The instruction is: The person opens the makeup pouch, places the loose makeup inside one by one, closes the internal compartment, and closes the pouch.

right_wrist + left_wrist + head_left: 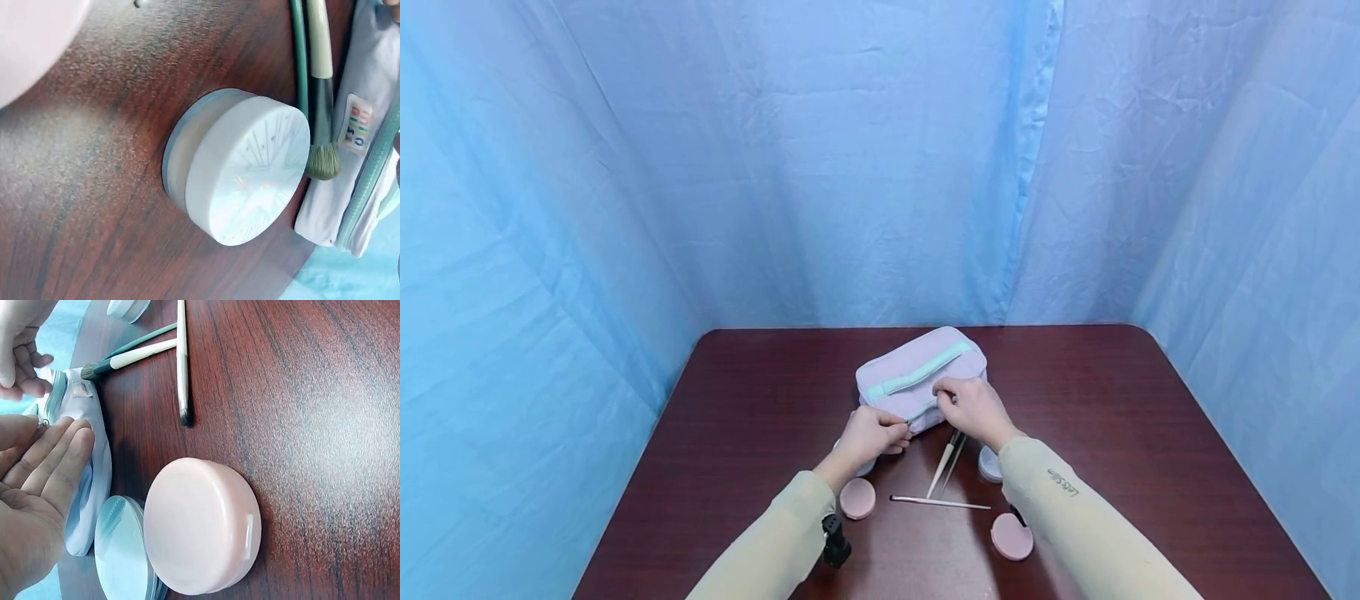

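A lilac makeup bag with a mint handle lies at the table's far edge. My left hand pinches the small metal zipper pull at the bag's front edge, its other fingers extended below. To the right, my right hand has its fingers curled at the bag's front top edge and holds it there; the fingertips are partly hidden. The mint zipper runs along the bag's side above a small lettered label. In front of the bag lie a thick makeup brush and a thin green-handled one.
A slim brush lies crosswise nearer me. Pink round compacts sit left and right. A round white-lidded jar stands under my right forearm, and a pale round case beside the left compact. Blue curtains surround the table.
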`<move>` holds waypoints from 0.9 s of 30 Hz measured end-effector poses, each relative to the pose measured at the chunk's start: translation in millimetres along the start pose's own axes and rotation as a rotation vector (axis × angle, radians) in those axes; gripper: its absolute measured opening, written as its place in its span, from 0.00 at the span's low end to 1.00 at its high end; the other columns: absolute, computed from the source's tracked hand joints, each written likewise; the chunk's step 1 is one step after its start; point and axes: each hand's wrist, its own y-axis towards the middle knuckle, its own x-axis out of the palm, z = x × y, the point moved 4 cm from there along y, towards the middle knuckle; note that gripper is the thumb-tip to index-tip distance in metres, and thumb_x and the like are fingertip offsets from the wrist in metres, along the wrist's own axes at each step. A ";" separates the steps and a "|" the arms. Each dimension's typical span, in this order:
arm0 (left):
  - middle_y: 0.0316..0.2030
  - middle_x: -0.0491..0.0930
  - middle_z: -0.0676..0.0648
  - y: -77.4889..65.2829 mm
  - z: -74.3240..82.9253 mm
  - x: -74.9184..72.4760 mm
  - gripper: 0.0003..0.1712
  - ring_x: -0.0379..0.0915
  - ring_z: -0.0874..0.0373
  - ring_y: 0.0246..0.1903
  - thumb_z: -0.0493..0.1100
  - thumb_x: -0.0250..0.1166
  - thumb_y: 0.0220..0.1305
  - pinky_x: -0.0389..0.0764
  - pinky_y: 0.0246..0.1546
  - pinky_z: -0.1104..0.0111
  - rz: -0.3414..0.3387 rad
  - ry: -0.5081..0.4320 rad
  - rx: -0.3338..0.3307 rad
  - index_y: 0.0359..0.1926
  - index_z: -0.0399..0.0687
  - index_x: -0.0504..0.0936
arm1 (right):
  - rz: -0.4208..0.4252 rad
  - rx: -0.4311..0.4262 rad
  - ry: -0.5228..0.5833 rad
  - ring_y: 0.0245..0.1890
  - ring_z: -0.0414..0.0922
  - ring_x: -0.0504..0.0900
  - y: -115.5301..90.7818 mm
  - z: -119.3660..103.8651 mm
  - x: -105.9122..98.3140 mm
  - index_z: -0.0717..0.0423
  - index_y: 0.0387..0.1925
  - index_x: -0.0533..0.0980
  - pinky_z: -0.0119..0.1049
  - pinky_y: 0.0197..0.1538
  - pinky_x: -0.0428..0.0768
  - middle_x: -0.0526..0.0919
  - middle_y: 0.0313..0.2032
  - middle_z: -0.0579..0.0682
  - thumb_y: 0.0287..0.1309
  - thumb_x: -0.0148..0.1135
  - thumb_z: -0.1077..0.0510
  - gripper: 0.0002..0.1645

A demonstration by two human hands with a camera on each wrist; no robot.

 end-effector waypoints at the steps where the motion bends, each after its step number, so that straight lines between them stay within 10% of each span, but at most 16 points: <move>1: 0.35 0.87 0.31 -0.1 -1.1 -0.5 0.10 0.88 0.40 0.37 0.32 0.65 0.67 0.89 0.37 0.62 -0.001 -0.007 -0.008 0.42 0.27 0.88 | -0.004 0.008 0.018 0.23 0.37 0.80 0.2 0.1 -0.5 0.51 0.34 0.87 0.38 0.30 0.81 0.88 0.28 0.43 0.57 0.61 0.64 0.10; 6: 0.37 0.87 0.30 -0.2 -3.8 -1.4 0.11 0.87 0.38 0.40 0.33 0.64 0.68 0.89 0.39 0.61 -0.019 -0.039 -0.024 0.44 0.27 0.88 | -0.066 0.039 0.108 0.24 0.35 0.77 -1.4 -0.6 3.5 0.49 0.29 0.85 0.35 0.31 0.79 0.85 0.25 0.40 0.56 0.59 0.64 0.10; 14: 0.39 0.86 0.29 -1.1 -1.6 -4.1 0.18 0.87 0.36 0.41 0.30 0.55 0.62 0.89 0.40 0.58 -0.023 0.005 -0.021 0.46 0.26 0.86 | -0.389 0.135 0.232 0.20 0.32 0.75 -10.9 3.1 28.1 0.50 0.27 0.85 0.30 0.28 0.75 0.79 0.17 0.37 0.56 0.55 0.63 0.13; 22: 0.32 0.89 0.39 0.1 7.7 -11.9 0.16 0.85 0.54 0.28 0.33 0.56 0.64 0.84 0.30 0.71 -0.088 0.347 0.135 0.44 0.36 0.90 | -0.498 0.208 0.274 0.18 0.34 0.74 -15.9 8.5 41.5 0.53 0.32 0.86 0.30 0.28 0.75 0.83 0.21 0.42 0.57 0.54 0.62 0.13; 27: 0.31 0.89 0.47 3.8 21.3 -22.9 0.17 0.75 0.67 0.25 0.36 0.57 0.62 0.77 0.28 0.74 -0.016 0.568 0.244 0.44 0.43 0.91 | -0.494 0.191 0.209 0.22 0.33 0.73 -16.4 7.8 44.3 0.50 0.27 0.86 0.30 0.31 0.73 0.81 0.20 0.38 0.58 0.56 0.60 0.12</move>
